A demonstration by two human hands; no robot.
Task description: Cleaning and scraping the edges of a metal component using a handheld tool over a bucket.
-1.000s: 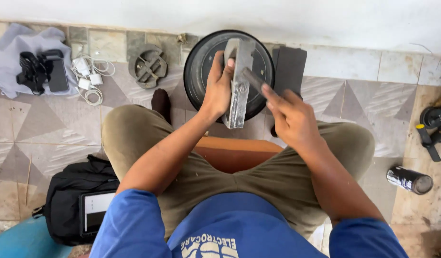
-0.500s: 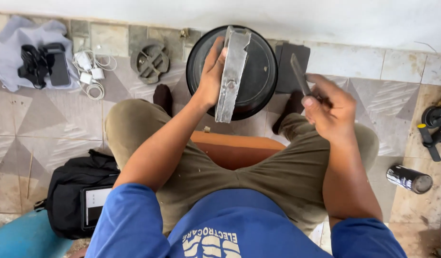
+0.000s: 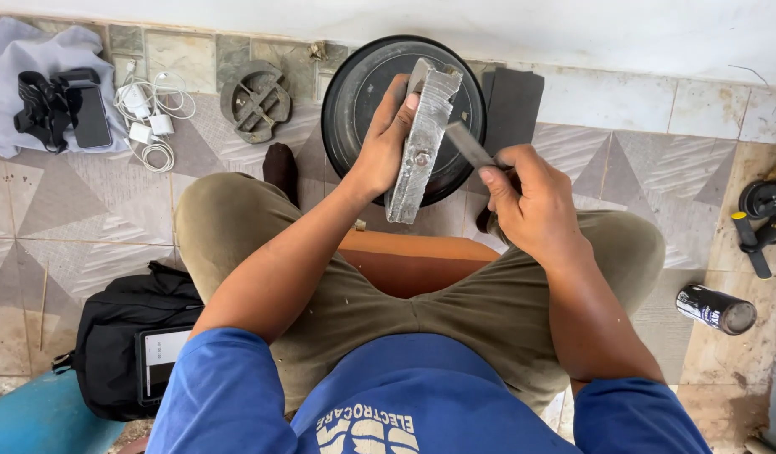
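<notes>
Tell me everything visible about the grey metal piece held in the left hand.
The metal piece is a flat, elongated grey slab, dull and rough like cast metal, with a small round boss or bolt near its middle. It stands nearly upright, tilted slightly, above the black round pan. The left hand grips its left edge. A thin tool in the right hand meets its right edge.

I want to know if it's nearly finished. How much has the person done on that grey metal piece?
Done: hard to tell; the grey metal piece looks rough and scraped. In hand: the left hand holds it upright over the round black pan, and the right hand presses a flat file against its edge. Left: its surface looks uneven, so some work seems to remain.
</notes>
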